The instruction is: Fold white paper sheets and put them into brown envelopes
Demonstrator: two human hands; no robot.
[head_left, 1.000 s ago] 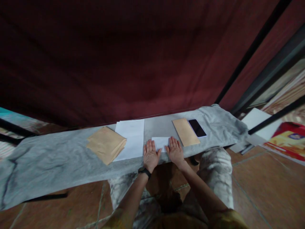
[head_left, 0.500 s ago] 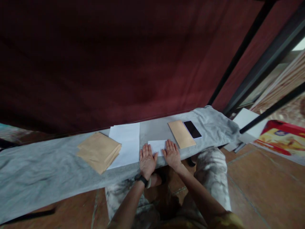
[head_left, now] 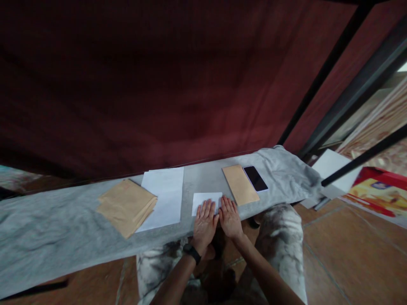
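A small white folded paper (head_left: 203, 198) lies flat on the grey cloth in front of me. My left hand (head_left: 205, 222) rests on its lower part, palm down with the fingers stretched out. Beside it, my right hand (head_left: 229, 218) lies flat over the paper's right edge, fingers straight. The two thumbs are close together. Left of the paper is a stack of larger white sheets (head_left: 165, 197). Several brown envelopes (head_left: 127, 205) overlap that stack's left side. To the right, a single brown envelope (head_left: 241, 184) lies next to a dark-screened phone (head_left: 255, 178).
The long, narrow bench (head_left: 63, 224) is draped in wrinkled grey cloth. A dark red curtain (head_left: 190, 84) hangs right behind it. Black metal bars (head_left: 327, 76) slant across the right. On the tiled floor there stands a red and yellow box (head_left: 378, 190).
My left hand has slid right across the paper, toward my right hand, uncovering the paper's left edge. The right hand stays near the right edge. The view has tilted slightly.
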